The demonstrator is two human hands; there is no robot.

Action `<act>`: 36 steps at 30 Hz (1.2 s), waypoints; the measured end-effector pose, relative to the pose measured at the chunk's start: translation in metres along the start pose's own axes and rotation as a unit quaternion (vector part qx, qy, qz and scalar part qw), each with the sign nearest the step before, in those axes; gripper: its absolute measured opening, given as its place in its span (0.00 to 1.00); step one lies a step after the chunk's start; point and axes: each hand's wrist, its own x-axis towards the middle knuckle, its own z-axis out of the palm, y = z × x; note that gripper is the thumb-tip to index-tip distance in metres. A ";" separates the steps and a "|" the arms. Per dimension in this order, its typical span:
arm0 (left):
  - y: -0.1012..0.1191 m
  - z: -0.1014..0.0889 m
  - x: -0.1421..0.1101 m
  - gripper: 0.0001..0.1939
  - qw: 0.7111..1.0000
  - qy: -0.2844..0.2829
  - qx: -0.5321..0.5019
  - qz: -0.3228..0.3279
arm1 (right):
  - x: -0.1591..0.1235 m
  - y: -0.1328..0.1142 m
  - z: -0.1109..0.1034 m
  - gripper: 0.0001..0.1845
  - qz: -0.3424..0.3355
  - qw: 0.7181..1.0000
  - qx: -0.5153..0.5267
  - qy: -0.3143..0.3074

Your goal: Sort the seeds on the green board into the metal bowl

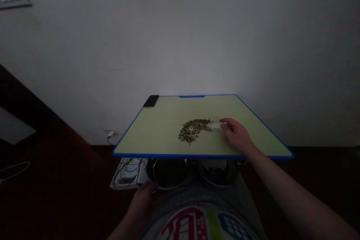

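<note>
Brown grains (197,123) left of right grip (237,134)

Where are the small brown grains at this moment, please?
In the head view, the small brown grains lie spread near the middle of the blue-rimmed board, just left of the right hand and the pale object it holds.

Just left of the grip of your right hand (237,134) on the small tool (216,125), grains (185,134) lie on the board (168,109), the phone (151,101) farther left and beyond. Below the grip, nearer you, sits the right bowl (218,178); leftward come the left bowl (171,174), your left hand (145,192) at its rim, then the tray (123,186).
</note>
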 end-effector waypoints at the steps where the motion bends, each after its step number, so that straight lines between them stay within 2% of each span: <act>1: 0.002 0.001 -0.007 0.08 1.000 -0.004 0.004 0.004 | 0.000 -0.001 -0.001 0.21 -0.003 1.000 0.001 -0.009; 5: 0.008 0.008 -0.037 0.08 1.000 -0.013 -0.018 -0.009 | 0.007 -0.009 -0.004 0.19 -0.034 0.998 -0.023 -0.054; 6: 0.009 0.010 -0.043 0.09 0.999 -0.039 -0.027 -0.007 | 0.010 -0.011 -0.005 0.18 -0.047 0.997 -0.031 -0.061; 10: 0.000 0.016 -0.055 0.12 0.997 -0.049 -0.044 -0.031 | 0.030 -0.019 -0.003 0.16 -0.101 0.992 -0.034 -0.065; 15: -0.022 0.019 -0.048 0.23 0.996 -0.046 -0.048 -0.056 | 0.041 -0.018 0.009 0.14 -0.167 0.984 -0.032 -0.046; 20: -0.028 0.019 -0.043 0.30 0.997 -0.054 -0.047 -0.038 | 0.025 -0.015 0.017 0.14 -0.197 0.980 -0.022 -0.013; 26: -0.030 0.019 -0.038 0.32 0.994 -0.105 -0.023 -0.037 | 0.016 -0.011 0.021 0.13 -0.187 0.979 -0.067 -0.036; 36: -0.032 0.015 -0.032 0.38 0.993 -0.108 -0.041 -0.035 | 0.020 -0.010 0.028 0.15 -0.184 0.976 -0.102 -0.058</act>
